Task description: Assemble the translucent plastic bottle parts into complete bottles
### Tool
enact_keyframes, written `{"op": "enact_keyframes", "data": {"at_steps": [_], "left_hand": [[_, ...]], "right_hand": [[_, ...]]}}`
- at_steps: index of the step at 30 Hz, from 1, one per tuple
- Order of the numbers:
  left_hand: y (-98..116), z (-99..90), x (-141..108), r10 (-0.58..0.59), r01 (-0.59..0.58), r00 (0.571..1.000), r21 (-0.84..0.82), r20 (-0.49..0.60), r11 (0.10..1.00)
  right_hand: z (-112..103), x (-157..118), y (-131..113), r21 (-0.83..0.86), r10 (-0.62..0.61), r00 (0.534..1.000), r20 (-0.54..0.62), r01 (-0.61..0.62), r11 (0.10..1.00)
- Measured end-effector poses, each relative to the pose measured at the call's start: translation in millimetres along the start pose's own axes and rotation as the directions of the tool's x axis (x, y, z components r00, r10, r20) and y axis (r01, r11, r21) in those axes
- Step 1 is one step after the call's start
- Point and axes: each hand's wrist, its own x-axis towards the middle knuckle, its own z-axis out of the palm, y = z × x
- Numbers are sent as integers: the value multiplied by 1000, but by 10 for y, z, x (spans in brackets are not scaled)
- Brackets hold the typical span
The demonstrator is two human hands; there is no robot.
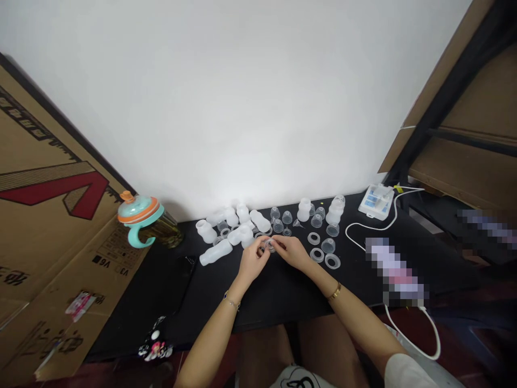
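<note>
Head view: small, translucent, round ring [270, 244]

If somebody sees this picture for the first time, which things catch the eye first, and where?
The jug at the table's left end, with turquoise handle and orange-trimmed lid, probably comes first, then the red mark on the cardboard at far left. Below the picture's centre, the left grip and the right grip meet at a small clear piece, beside white bottles.
</note>
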Motion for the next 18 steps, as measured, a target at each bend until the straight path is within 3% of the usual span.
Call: {"op": "enact_keyframes", "data": {"at_steps": [18], "left_hand": [[-72,-11,12,-23,23,1000,32,11,999]], "right_hand": [[43,-9,28,64,33,999,-25,-31,997]]}}
